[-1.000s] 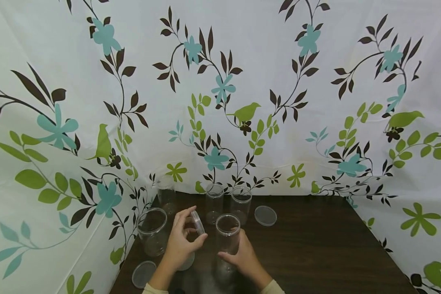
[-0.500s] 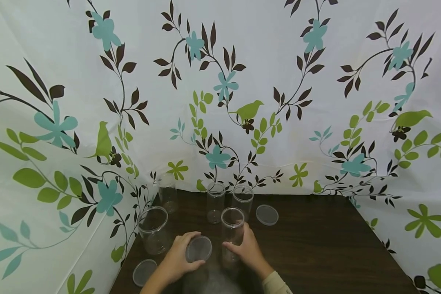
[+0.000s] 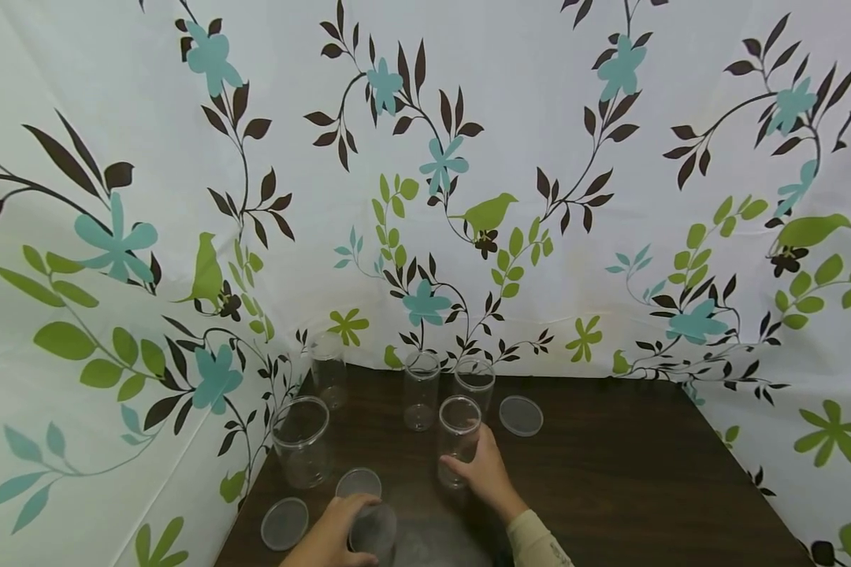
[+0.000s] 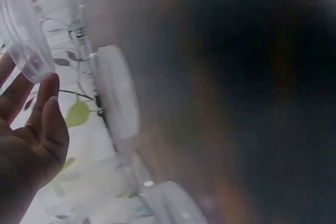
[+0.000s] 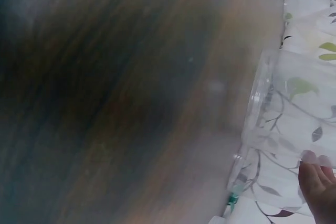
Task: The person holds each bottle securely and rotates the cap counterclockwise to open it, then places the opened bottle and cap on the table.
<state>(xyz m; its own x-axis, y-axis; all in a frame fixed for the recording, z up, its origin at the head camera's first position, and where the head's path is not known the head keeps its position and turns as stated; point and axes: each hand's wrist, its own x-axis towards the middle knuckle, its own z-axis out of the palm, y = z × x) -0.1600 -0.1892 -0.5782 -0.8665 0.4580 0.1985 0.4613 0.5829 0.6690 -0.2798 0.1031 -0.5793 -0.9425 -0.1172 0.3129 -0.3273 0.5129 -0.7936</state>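
Low at the front of the table, my left hand (image 3: pixel 335 531) holds a clear round lid (image 3: pixel 374 531) by its edge. The left wrist view has the fingers and thumb on that lid's rim (image 4: pixel 31 59). My right hand (image 3: pixel 489 472) grips a clear cylindrical jar (image 3: pixel 455 442) with no lid on it, upright in front of two other jars. In the right wrist view, fingertips (image 5: pixel 311 169) press the side of the see-through jar (image 5: pixel 289 108). A loose lid (image 3: pixel 358 483) lies just beyond my left hand, and another lid (image 3: pixel 284 524) lies to its left.
Toward the back stand a far-left jar (image 3: pixel 329 379), a middle jar (image 3: pixel 421 398) and one (image 3: pixel 477 376) behind the gripped jar. A wider jar (image 3: pixel 301 450) is at left. One lid (image 3: pixel 521 416) lies at right on the dark table (image 3: pixel 610 472). Patterned cloth (image 3: pixel 425 197) hangs behind.
My left hand has lowered toward the front of the table with the lid, uncovering the lid behind it. The right hand has moved the jar slightly back and right.
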